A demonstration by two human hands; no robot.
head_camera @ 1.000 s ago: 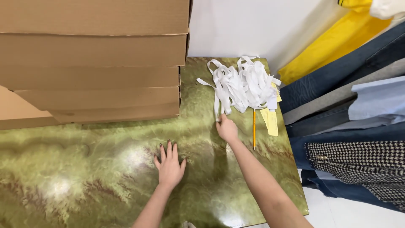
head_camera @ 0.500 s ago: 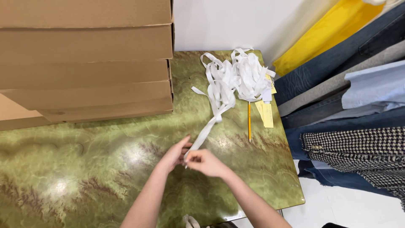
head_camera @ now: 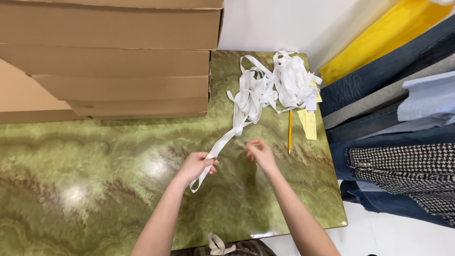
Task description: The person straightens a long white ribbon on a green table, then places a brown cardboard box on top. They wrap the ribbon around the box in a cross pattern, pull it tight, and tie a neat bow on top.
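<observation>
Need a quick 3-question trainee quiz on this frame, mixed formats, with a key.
1. True or false: the left hand has a grip on the white ribbon strip.
2. Which thing lies beside the yellow pencil, on its right in the picture? A) a pair of scissors B) a pale yellow paper slip C) a roll of tape
3. Fill in: the ribbon pile sits on the green marbled table, to the right in the picture of a stack of ____ boxes.

Key: 1 true; 2 B; 3 cardboard. The right hand is open with nothing in it, close to the strip.
</observation>
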